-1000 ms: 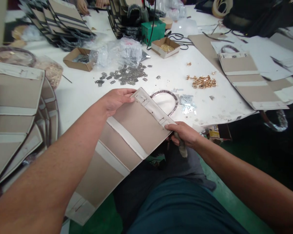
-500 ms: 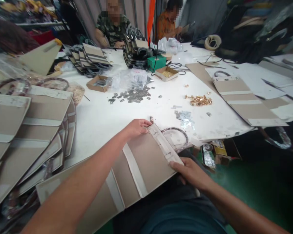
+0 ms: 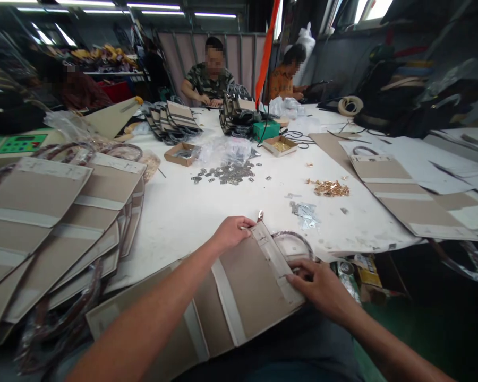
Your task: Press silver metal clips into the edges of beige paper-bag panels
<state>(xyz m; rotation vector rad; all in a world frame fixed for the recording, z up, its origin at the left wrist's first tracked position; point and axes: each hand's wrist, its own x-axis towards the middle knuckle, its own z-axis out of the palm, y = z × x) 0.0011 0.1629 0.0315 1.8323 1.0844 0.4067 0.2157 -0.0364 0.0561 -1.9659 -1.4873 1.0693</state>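
Observation:
A beige bag panel [image 3: 255, 284] with pale strips across it slants over the table's front edge and my lap. My left hand [image 3: 236, 231] is closed on its far corner, beside a small strap tab with a shiny end [image 3: 260, 216]. At the panel's whitish end strip, my right hand [image 3: 316, 284] pinches the edge, thumb on top and fingers near the base of the handle. That brown, plastic-wrapped handle [image 3: 298, 236] arches out over the table. The undersides of both grips are hidden.
Similar panels [image 3: 51, 193] are stacked at left; another panel [image 3: 398, 185] lies at right. Flat silver plates [image 3: 305, 212], gold-coloured fittings [image 3: 330, 188] and dark metal plates [image 3: 235, 172] lie in piles ahead. Two people [image 3: 213, 79] sit across the table.
My view has tilted up, so the table sits lower in it. My right hand has shifted along the end strip from the near corner toward the handle. The left hand keeps its corner.

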